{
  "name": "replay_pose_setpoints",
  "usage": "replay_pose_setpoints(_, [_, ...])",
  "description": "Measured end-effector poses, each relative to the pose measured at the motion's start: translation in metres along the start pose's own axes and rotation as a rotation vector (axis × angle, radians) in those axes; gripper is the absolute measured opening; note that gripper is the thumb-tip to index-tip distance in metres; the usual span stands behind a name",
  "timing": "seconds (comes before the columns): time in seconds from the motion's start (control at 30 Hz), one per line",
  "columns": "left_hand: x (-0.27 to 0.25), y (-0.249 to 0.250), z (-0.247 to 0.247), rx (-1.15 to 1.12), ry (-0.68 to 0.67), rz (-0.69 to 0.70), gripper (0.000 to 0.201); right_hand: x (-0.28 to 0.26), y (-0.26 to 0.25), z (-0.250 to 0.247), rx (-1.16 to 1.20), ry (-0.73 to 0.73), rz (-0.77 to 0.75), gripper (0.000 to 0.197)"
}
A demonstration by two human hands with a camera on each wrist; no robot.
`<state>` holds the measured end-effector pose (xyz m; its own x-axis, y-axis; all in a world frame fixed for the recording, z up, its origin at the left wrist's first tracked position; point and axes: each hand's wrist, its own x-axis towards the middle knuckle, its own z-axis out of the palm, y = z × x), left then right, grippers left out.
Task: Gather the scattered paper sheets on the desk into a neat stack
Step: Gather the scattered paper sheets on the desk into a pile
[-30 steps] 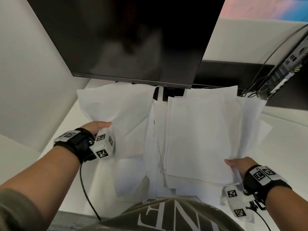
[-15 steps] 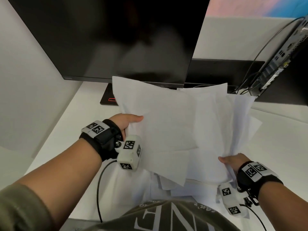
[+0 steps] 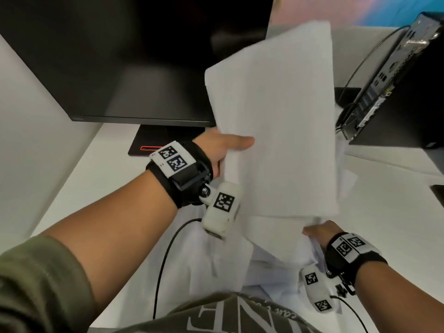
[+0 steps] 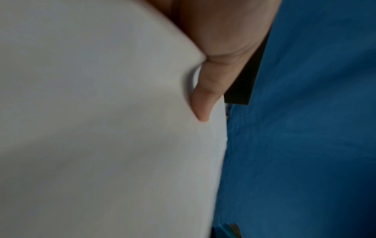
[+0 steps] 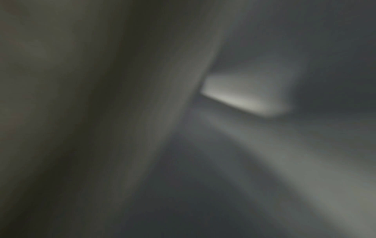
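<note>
A bundle of white paper sheets [image 3: 276,121] is lifted off the desk and tilted up toward the monitor. My left hand [image 3: 223,150] pinches its left edge, thumb lying on top; the left wrist view shows that thumb [image 4: 203,99] pressed on the paper [image 4: 101,128]. My right hand [image 3: 319,231] holds the sheets at their lower right corner, its fingers hidden under the paper. More loose sheets [image 3: 228,265] lie on the white desk [image 3: 101,179] below, near my body. The right wrist view is dark and blurred.
A black monitor [image 3: 134,56] and its base [image 3: 156,143] stand close behind the sheets. A black computer case [image 3: 396,92] with cables sits at the right. A black cable [image 3: 163,265] runs from my left wrist across the desk.
My left hand has swept its sheets rightward over the right pile and lifted them; the combined bundle has risen and tilted up. The right hand stays at the lower right corner.
</note>
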<state>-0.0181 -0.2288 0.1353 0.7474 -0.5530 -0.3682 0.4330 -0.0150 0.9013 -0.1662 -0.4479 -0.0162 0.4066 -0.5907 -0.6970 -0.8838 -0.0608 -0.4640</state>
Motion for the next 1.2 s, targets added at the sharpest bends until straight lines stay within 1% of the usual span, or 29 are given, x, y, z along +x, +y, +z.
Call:
replay_pose_setpoints(0.07, [0.006, -0.005, -0.005, 0.014, 0.049, 0.0, 0.029, -0.004, 0.0, -0.001, -0.037, 0.01, 0.004, 0.042])
replay_pose_setpoints(0.1, [0.009, -0.012, -0.008, 0.04, 0.083, -0.018, 0.029, -0.002, 0.001, -0.002, -0.032, -0.003, 0.007, 0.043])
replay_pose_setpoints(0.2, [0.018, -0.042, -0.026, 0.169, 0.223, -0.138, 0.027, -0.001, 0.002, -0.005, -0.012, -0.031, -0.008, 0.059])
replay_pose_setpoints(0.23, [0.019, -0.052, -0.032, 0.239, 0.254, -0.195, 0.031, 0.0, 0.003, -0.006, -0.008, -0.035, -0.002, 0.061])
replay_pose_setpoints(0.33, [0.02, -0.076, -0.044, 0.463, 0.328, -0.353, 0.066, 0.0, 0.003, -0.007, -0.004, -0.047, -0.002, 0.065])
replay_pose_setpoints(0.37, [0.018, -0.077, -0.045, 0.524, 0.359, -0.363, 0.067, 0.002, 0.004, -0.007, -0.005, -0.056, -0.003, 0.067])
replay_pose_setpoints(0.43, [0.018, -0.078, -0.05, 0.533, 0.401, -0.352, 0.056, 0.002, 0.004, -0.007, -0.004, -0.06, -0.017, 0.071])
replay_pose_setpoints(0.47, [0.021, -0.078, -0.055, 0.503, 0.398, -0.339, 0.056, 0.002, 0.004, -0.007, -0.001, -0.064, -0.021, 0.072])
replay_pose_setpoints(0.5, [0.019, -0.075, -0.056, 0.482, 0.372, -0.322, 0.06, 0.002, 0.004, -0.008, -0.005, -0.066, -0.021, 0.071])
replay_pose_setpoints(0.57, [0.027, -0.08, -0.068, 0.435, 0.312, -0.307, 0.076, 0.004, 0.004, -0.008, -0.01, -0.071, -0.021, 0.068])
replay_pose_setpoints(0.6, [0.028, -0.08, -0.071, 0.413, 0.285, -0.313, 0.077, 0.004, 0.005, -0.008, -0.009, -0.08, -0.019, 0.067])
replay_pose_setpoints(0.63, [0.024, -0.077, -0.068, 0.407, 0.271, -0.31, 0.073, 0.004, 0.005, -0.008, -0.006, -0.084, -0.019, 0.066])
replay_pose_setpoints(0.67, [0.02, -0.074, -0.066, 0.428, 0.268, -0.304, 0.065, 0.005, 0.005, -0.008, -0.006, -0.086, -0.022, 0.065])
replay_pose_setpoints(0.7, [0.017, -0.074, -0.064, 0.48, 0.286, -0.306, 0.055, 0.004, 0.005, -0.008, -0.005, -0.088, -0.026, 0.065])
replay_pose_setpoints(0.73, [0.018, -0.078, -0.065, 0.556, 0.331, -0.309, 0.05, 0.004, 0.005, -0.008, -0.006, -0.088, -0.028, 0.066])
replay_pose_setpoints(0.77, [0.018, -0.082, -0.066, 0.642, 0.371, -0.336, 0.054, 0.004, 0.006, -0.007, 0.001, -0.085, -0.031, 0.066])
replay_pose_setpoints(0.8, [0.017, -0.087, -0.066, 0.724, 0.395, -0.356, 0.061, 0.004, 0.006, -0.007, 0.004, -0.079, -0.031, 0.066])
replay_pose_setpoints(0.83, [0.017, -0.093, -0.066, 0.774, 0.401, -0.38, 0.071, 0.004, 0.006, -0.007, 0.007, -0.074, -0.031, 0.067])
replay_pose_setpoints(0.87, [0.016, -0.099, -0.066, 0.774, 0.407, -0.395, 0.082, 0.004, 0.007, -0.006, 0.003, -0.065, -0.031, 0.067])
replay_pose_setpoints(0.9, [0.018, -0.105, -0.067, 0.743, 0.43, -0.411, 0.092, 0.004, 0.007, -0.006, -0.003, -0.06, -0.033, 0.067])
replay_pose_setpoints(0.93, [0.019, -0.108, -0.068, 0.704, 0.461, -0.421, 0.096, 0.004, 0.007, -0.006, -0.003, -0.058, -0.032, 0.067])
replay_pose_setpoints(1.03, [0.017, -0.113, -0.062, 0.68, 0.512, -0.472, 0.076, 0.003, 0.006, -0.005, 0.008, -0.058, -0.024, 0.069])
replay_pose_setpoints(1.1, [0.019, -0.115, -0.06, 0.688, 0.496, -0.469, 0.074, 0.003, 0.006, -0.005, 0.008, -0.055, -0.024, 0.072])
replay_pose_setpoints(1.13, [0.02, -0.117, -0.058, 0.646, 0.474, -0.447, 0.079, 0.003, 0.006, -0.004, 0.007, -0.051, -0.026, 0.073])
replay_pose_setpoints(1.2, [0.02, -0.117, -0.057, 0.512, 0.389, -0.399, 0.096, 0.003, 0.006, -0.005, 0.005, -0.047, -0.03, 0.072])
